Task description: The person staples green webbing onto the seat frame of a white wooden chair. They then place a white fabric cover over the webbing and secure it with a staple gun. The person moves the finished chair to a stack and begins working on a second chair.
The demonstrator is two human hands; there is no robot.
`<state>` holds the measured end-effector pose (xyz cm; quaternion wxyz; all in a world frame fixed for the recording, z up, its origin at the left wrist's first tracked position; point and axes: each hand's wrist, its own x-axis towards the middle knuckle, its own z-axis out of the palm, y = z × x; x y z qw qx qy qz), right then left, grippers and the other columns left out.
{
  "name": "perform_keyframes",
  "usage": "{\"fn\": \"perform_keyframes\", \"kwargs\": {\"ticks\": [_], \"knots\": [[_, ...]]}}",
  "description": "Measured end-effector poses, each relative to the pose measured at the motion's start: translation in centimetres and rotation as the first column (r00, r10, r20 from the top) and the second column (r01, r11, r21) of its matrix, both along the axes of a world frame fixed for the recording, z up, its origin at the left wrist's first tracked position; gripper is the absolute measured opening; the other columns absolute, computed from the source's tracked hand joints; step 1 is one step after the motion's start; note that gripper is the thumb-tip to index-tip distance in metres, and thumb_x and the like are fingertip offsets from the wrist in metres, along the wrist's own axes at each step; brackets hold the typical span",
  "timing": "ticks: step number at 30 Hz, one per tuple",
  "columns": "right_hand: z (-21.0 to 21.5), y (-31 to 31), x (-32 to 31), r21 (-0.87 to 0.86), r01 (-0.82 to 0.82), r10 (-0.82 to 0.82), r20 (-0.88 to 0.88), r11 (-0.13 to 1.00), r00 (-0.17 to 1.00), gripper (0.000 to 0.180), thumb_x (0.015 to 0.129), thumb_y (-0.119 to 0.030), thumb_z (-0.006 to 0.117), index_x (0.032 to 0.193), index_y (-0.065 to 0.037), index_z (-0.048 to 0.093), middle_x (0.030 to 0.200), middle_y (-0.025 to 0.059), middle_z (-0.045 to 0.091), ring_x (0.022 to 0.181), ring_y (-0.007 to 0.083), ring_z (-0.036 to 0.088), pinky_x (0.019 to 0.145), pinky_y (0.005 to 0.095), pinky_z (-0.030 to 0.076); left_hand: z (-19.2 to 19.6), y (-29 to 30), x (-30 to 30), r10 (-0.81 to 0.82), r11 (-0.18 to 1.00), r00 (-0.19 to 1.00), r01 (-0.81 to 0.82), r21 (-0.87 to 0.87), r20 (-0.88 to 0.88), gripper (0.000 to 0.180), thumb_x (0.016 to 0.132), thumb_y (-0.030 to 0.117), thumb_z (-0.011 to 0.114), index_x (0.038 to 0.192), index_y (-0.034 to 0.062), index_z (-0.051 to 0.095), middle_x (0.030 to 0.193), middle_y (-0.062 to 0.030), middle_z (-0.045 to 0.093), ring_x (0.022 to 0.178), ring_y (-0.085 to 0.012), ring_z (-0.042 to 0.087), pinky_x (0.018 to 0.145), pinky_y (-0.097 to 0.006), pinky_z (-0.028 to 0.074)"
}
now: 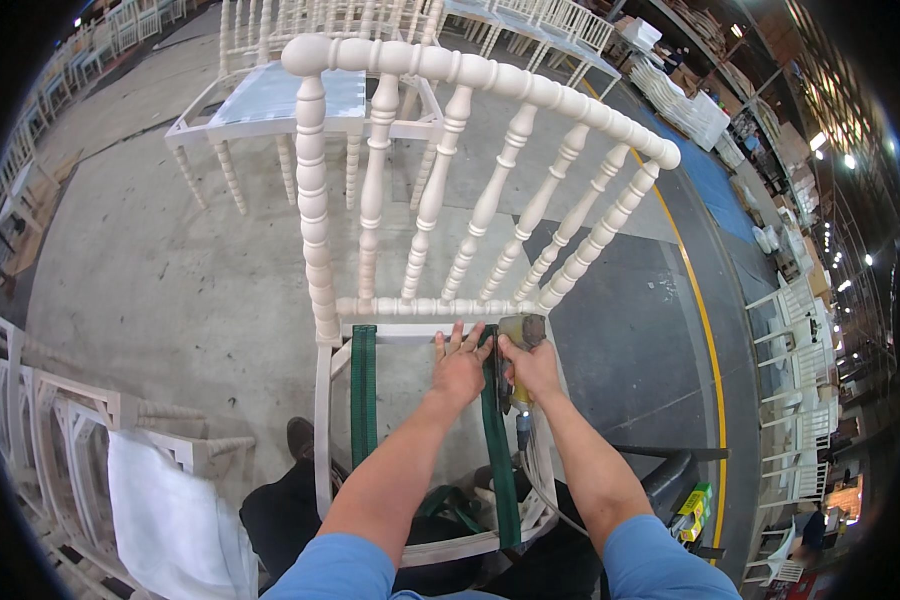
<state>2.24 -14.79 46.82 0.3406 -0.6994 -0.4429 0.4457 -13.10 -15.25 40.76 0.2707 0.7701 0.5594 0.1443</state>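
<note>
A green webbing strap (pixel 497 440) is running front to back across the open seat frame (pixel 322 420) of a white chair (pixel 450 200) with a turned-spindle back, and its far end is lying at the rear rail of the seat. The left hand (pixel 460 365) is pressing down flat on that end, fingers spread wide and pointing toward the chair back. Just beside it, the right hand (pixel 533 368) is gripping a staple gun (pixel 520 345) with a yellowish body, its head sitting at the strap where it is meeting the rear rail. A second green strap (pixel 363 390) is lying parallel on the left side of the frame, well apart from the first. More green webbing (pixel 450 500) is hanging loose beneath the seat opening, near the person's dark shoe (pixel 300 435). The chair is standing on a grey concrete floor (pixel 170 280). To the left, unfinished chair frames (pixel 60 420) are leaning together with a white cloth (pixel 175 520) draped over them. Beyond the chair back, another white chair (pixel 270 110) is standing, and a yellow floor line (pixel 705 340) is curving past on the right.
</note>
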Motion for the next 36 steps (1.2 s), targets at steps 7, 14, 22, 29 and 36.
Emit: {"fn": "perform_keyframes", "kwargs": {"ticks": [7, 14, 22, 29, 36], "knots": [[1.1, -1.1, -0.3, 0.038, 0.003, 0.005, -0.215, 0.999, 0.977, 0.026, 0.101, -0.027, 0.08, 0.102, -0.002, 0.073, 0.083, 0.0044, 0.071, 0.05, 0.0136, 0.06, 0.044, 0.0306, 0.047, -1.9, -0.9, -0.3, 0.154, 0.952, 0.966, -0.201, 0.232, 0.205, 0.054, 0.097, 0.009, 0.063, 0.151, 0.0154, 0.064, 0.16, -0.0142, 0.054, 0.15, -0.0376, 0.047, 0.123, -0.056, 0.034], [1.2, -0.6, -1.2, 0.015, -0.004, 0.008, -0.234, 1.0, 0.972, 0.026, 0.101, -0.027, 0.08, 0.102, -0.002, 0.074, 0.084, 0.0043, 0.072, 0.051, 0.013, 0.06, 0.045, 0.0301, 0.048, -5.3, -1.1, 1.4, 0.524, 0.85, 0.711, -0.397, -0.348, 0.47, 0.034, 0.09, 0.024, 0.081, 0.116, 0.003, 0.076, 0.105, -0.0207, 0.079, 0.098, -0.0394, 0.076, 0.087, -0.048, 0.058], [-0.2, -0.4, -0.5, 0.01, 0.01, -0.008, -0.177, 1.0, 0.984, 0.028, 0.099, -0.029, 0.082, 0.097, -0.002, 0.074, 0.081, 0.0039, 0.072, 0.051, 0.0127, 0.061, 0.045, 0.0298, 0.048, -6.4, -1.2, 2.9, 0.56, 0.813, 0.697, -0.358, -0.46, 0.448, 0.026, 0.09, 0.029, 0.08, 0.106, 0.0078, 0.08, 0.097, -0.0182, 0.08, 0.093, -0.0368, 0.077, 0.085, -0.046, 0.059], [-0.1, -0.5, -1.2, 0.029, -0.022, 0.026, -0.145, 0.999, 0.989, 0.03, 0.099, -0.029, 0.082, 0.095, 0.0, 0.075, 0.079, 0.0045, 0.072, 0.05, 0.0123, 0.061, 0.045, 0.0303, 0.048, -6.7, -0.6, 2.2, 0.541, 0.812, 0.727, -0.321, -0.487, 0.423, 0.024, 0.089, 0.027, 0.082, 0.101, 0.0066, 0.079, 0.096, -0.0165, 0.079, 0.09, -0.0343, 0.076, 0.083, -0.045, 0.058], [-0.2, -0.2, -2.2, 0.008, -0.02, 0.02, -0.107, 1.0, 0.994, 0.027, 0.099, -0.025, 0.081, 0.094, 0.0, 0.074, 0.079, 0.0048, 0.072, 0.049, 0.0122, 0.06, 0.045, 0.0298, 0.046, -6.8, -0.3, 2.0, 0.525, 0.826, 0.729, -0.312, -0.47, 0.44, 0.02, 0.09, 0.025, 0.076, 0.101, 0.0085, 0.079, 0.099, -0.0181, 0.079, 0.097, -0.0387, 0.076, 0.087, -0.049, 0.059]]}}
